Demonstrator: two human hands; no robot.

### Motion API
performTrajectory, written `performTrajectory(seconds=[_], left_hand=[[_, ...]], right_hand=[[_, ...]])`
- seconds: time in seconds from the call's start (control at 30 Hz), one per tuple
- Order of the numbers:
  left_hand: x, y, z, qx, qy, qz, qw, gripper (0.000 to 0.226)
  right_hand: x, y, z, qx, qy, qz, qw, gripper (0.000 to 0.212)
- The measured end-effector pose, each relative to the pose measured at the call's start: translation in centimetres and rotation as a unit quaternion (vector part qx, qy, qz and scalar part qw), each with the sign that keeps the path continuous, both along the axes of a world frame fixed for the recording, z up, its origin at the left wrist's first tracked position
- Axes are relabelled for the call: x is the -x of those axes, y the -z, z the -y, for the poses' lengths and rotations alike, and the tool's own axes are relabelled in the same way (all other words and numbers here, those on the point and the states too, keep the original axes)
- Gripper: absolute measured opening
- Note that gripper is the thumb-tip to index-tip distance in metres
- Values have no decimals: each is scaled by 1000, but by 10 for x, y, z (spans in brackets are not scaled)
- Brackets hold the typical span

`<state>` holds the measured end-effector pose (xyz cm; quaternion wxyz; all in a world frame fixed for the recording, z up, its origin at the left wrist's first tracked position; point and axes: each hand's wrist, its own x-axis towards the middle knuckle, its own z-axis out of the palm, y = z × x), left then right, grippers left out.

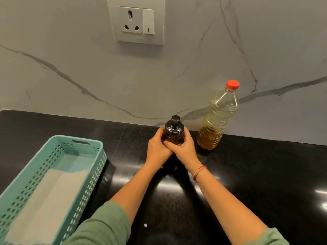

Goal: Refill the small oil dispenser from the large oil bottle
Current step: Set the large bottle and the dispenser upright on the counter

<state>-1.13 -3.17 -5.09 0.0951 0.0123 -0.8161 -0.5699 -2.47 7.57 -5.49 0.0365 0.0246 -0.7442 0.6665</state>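
Note:
The small oil dispenser (174,131) stands upright on the black counter, a glass bottle with amber oil inside and a black cap with a spout on top. My left hand (158,150) grips its left side and my right hand (184,149) wraps round its front and right side, the fingers overlapping. Its lower body is hidden behind my hands. To its right, apart from my hands, stands the large oil bottle (218,117), clear ribbed plastic with a red cap screwed on and yellow oil filling about the bottom third.
A teal perforated plastic basket (58,151) with a pale liner lies at the left on the black counter (256,174). The marble backsplash rises close behind the bottles, with a wall socket (136,20) above.

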Motion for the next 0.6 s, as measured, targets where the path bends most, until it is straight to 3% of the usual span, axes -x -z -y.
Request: performTrajectory(seconds=[0.3,0.6], left_hand=[[52,21,-11,-2,0,14,1000,48],[50,22,-9,11,5,24,1000,45]], right_hand=[[48,22,-5,-18,32,14,999,62],[43,19,-3,-28,33,21,999,62]])
